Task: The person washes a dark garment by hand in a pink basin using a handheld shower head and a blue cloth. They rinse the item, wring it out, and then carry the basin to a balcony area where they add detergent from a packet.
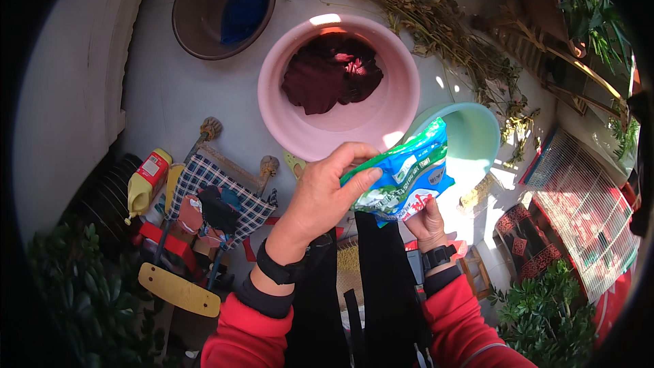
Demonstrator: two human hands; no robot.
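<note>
A blue and green plastic packet [409, 174] bearing writing is held between my hands, above the near right rim of a pink basin [265, 87]. My left hand [327, 189] grips the packet's left end, thumb on the front and fingers behind. My right hand [428, 222] supports its lower right part; some of its fingers are hidden behind the packet. Dark red cloth [327, 74] lies inside the pink basin. Behind the packet, a pale green basin [480, 128] stands beside the pink one.
A brown basin [186, 25] holding a blue item stands at upper left. A yellow bottle [145, 184] with a red label is beside a chair with a checked cloth [196, 174]. Dried plant stalks [424, 15] lie beyond the basins. A wire rack [577, 189] and leafy plants [546, 301] are at right.
</note>
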